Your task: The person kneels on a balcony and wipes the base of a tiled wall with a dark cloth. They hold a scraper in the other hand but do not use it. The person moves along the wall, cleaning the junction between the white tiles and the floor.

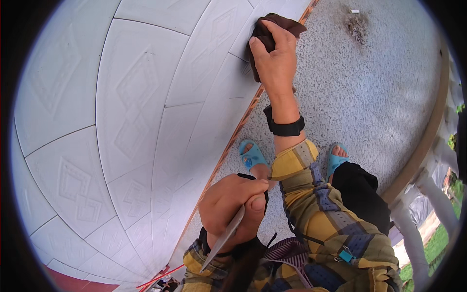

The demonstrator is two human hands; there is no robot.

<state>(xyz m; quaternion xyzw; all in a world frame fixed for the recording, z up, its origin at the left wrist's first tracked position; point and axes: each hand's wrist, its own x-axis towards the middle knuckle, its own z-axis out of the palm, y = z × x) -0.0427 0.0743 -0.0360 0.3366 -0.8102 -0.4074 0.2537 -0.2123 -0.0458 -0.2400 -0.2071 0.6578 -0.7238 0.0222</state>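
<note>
My right hand point(278, 61) presses a crumpled dark brown cloth point(288, 23) against the white tiled wall point(131, 97), close to where the wall meets the floor. Its thumb and fingers are spread over the cloth. Nearer to me, my left hand point(232, 207) is closed round a thin tool with a narrow grey metal blade point(224, 239). The blade points down toward my left sleeve. Most of the tool's handle is hidden in the fist, so its exact kind cannot be made out.
A reddish-brown strip point(233, 138) runs along the wall's foot. My feet in blue slippers point(254, 156) stand on the speckled grey floor point(355, 97). A small debris heap point(356, 27) lies ahead. A curved balustrade point(428, 160) borders the right; red cords point(160, 278) show lower left.
</note>
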